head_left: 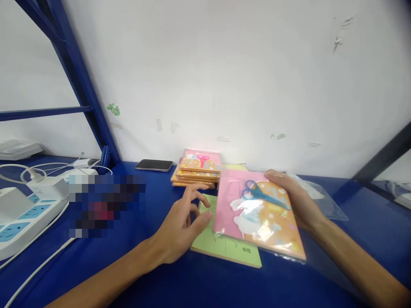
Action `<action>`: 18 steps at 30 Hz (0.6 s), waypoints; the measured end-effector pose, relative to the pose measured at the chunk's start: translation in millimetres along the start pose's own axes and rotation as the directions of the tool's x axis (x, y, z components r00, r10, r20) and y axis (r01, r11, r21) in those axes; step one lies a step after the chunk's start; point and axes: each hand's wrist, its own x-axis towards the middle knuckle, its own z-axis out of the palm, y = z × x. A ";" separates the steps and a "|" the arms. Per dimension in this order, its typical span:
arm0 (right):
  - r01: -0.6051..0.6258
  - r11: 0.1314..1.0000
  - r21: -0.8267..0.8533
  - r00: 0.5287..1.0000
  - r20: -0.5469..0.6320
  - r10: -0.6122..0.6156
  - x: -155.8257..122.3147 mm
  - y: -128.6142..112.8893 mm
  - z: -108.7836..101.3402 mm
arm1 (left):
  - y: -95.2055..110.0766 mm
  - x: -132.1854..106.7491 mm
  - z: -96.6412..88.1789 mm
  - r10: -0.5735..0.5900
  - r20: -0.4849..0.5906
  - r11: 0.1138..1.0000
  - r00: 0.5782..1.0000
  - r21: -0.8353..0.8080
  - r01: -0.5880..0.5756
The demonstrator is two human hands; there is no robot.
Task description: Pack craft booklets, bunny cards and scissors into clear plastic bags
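Note:
My right hand [289, 188] grips the right edge of a clear plastic packet [231, 214], its fingers mostly hidden behind it. Inside the packet are a pink and orange picture booklet and small blue scissors [261, 196]. The packet is tilted towards me, above a stack of light green printed sheets [224, 252] and covering part of it. My left hand [183, 222] hovers by the left edge of the green sheets, fingers loosely curled and apart, with nothing in it. Behind both hands stands a pile of similar packets [195, 173], the top one with pink scissors [203, 159].
A phone [154, 165] lies near the wall. White power strips [35, 214] with plugs and cables run along the left. A blurred-out patch [102, 205] sits beside them. Clear plastic sleeves [324, 201] lie at the right on the blue table [154, 282].

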 end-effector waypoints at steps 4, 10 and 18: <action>-0.055 0.997 -0.048 0.995 0.077 0.059 -6.5 10.3 15.6 | 3.0 -2.4 8.6 -0.033 -0.044 0.999 0.999 0.027 0.034; -0.027 1.000 -0.015 0.994 0.103 0.029 -6.1 13.1 13.3 | 1.4 2.8 5.0 -0.055 -0.099 0.997 0.994 0.052 0.061; -0.023 0.998 -0.055 0.997 0.072 0.027 -5.2 12.3 13.1 | 3.9 3.5 2.8 -0.003 -0.117 0.945 0.993 0.325 0.041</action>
